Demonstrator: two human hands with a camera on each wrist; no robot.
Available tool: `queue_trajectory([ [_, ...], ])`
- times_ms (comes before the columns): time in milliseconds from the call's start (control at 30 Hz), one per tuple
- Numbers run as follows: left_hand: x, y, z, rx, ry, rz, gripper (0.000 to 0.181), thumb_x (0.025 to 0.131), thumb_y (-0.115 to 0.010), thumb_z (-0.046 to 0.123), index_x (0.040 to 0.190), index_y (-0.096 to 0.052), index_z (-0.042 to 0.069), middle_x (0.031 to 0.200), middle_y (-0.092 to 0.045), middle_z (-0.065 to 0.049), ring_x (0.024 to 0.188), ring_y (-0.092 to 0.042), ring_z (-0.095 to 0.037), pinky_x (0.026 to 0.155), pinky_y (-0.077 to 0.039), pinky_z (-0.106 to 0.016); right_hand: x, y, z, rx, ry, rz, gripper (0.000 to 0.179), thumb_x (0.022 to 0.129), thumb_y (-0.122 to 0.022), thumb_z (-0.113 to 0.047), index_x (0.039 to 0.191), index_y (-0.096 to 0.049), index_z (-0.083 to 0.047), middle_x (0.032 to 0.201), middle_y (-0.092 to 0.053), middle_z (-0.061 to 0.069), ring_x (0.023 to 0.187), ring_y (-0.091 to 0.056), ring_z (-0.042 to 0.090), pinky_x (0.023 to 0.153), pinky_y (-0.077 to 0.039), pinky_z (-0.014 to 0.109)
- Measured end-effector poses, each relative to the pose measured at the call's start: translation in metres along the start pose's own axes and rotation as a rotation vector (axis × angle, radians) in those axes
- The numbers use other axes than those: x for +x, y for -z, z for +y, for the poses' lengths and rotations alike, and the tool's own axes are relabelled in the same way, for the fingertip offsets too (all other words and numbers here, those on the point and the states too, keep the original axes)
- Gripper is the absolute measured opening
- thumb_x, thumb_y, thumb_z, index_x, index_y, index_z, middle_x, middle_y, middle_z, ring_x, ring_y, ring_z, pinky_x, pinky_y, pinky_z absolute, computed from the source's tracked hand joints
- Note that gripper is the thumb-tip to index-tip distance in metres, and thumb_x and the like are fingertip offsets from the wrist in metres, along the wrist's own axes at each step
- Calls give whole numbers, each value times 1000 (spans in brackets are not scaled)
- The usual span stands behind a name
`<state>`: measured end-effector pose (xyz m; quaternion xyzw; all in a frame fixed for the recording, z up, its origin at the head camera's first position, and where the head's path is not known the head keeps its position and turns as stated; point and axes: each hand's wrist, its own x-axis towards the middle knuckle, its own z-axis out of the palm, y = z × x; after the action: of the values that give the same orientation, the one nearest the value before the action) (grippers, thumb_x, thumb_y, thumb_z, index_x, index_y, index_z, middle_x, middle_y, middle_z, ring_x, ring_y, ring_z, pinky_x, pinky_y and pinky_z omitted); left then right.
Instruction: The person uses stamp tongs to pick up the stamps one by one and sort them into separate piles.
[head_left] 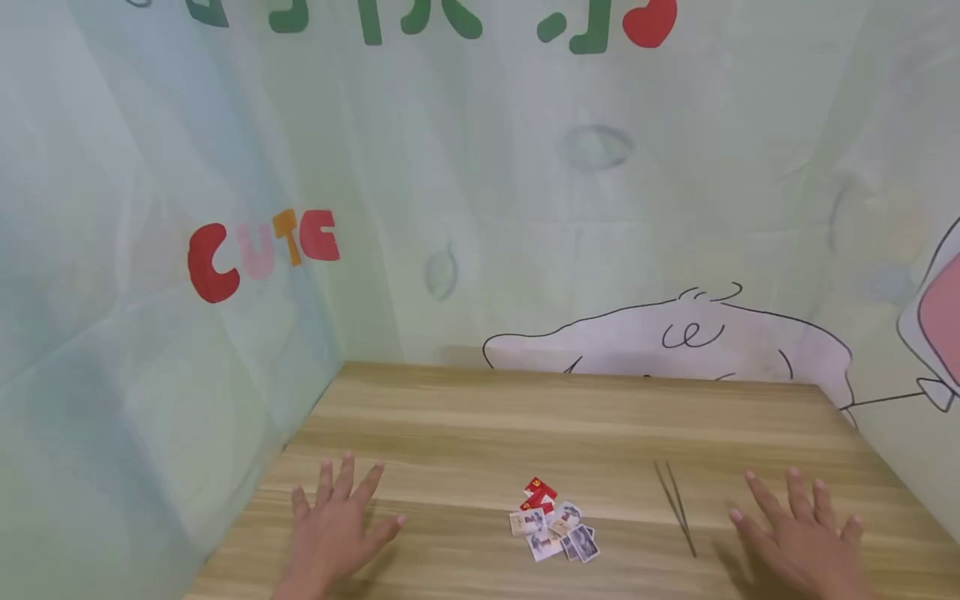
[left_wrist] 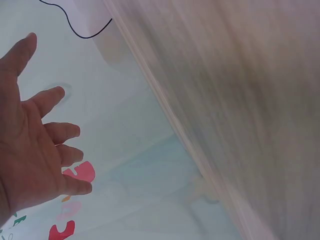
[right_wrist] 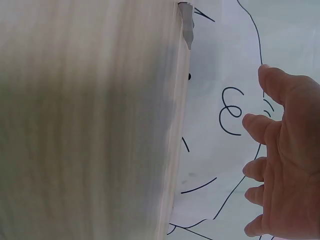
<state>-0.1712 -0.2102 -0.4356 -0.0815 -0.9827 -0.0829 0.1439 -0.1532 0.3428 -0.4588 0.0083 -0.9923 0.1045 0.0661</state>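
My left hand (head_left: 335,529) is spread over the left part of the wooden table (head_left: 450,417), holding nothing. On the right side my right hand (head_left: 806,537) has its fingers apart, also with nothing in it. Between the hands lies a loose, overlapping cluster of small postage stamps (head_left: 545,543), with red ones (head_left: 537,498) at the far side. A pair of metal tweezers (head_left: 678,512) lies nearest the right hand, its tips pointing toward me. In the wrist views the left palm (left_wrist: 30,145) and the right palm (right_wrist: 295,160) appear with fingers extended.
A pale printed cloth (head_left: 465,208) hangs behind and to the left of the table, with coloured letters (head_left: 213,262) and a line-drawn animal (head_left: 675,342). The table's back edge (head_left: 585,377) meets the cloth.
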Motion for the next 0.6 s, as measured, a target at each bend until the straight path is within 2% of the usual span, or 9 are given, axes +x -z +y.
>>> queue_trajectory([
  [133,2,-3,1,15,-13,12,78,79,-52,68,136,-49,14,142,-29,-27,128,-18,-52,91,-8,-75,-1,0,1,9,8,13,69,96,-34,-51,147,-19,-9,141,0,40,123,15,58,81,10,77],
  [233,5,-5,2,7,-36,55,73,79,-60,60,134,-51,12,140,-33,-27,127,-24,-50,91,-15,-73,-1,-1,1,26,17,34,71,95,-37,-51,148,-18,-8,141,-4,40,124,7,60,82,6,78],
  [400,4,-8,5,-29,-115,151,63,77,-69,46,127,-56,10,133,-44,-26,121,-39,-45,86,-33,-66,-3,-1,-2,40,64,106,76,91,-49,-49,146,-23,-3,136,-18,43,120,-18,61,83,-10,78],
  [600,0,-12,8,-30,-223,286,55,73,-74,37,118,-61,9,121,-54,-21,110,-50,-41,78,-43,-59,-7,-3,-8,120,106,138,75,89,-58,-42,143,-28,1,130,-26,45,112,-29,63,82,-24,74],
])
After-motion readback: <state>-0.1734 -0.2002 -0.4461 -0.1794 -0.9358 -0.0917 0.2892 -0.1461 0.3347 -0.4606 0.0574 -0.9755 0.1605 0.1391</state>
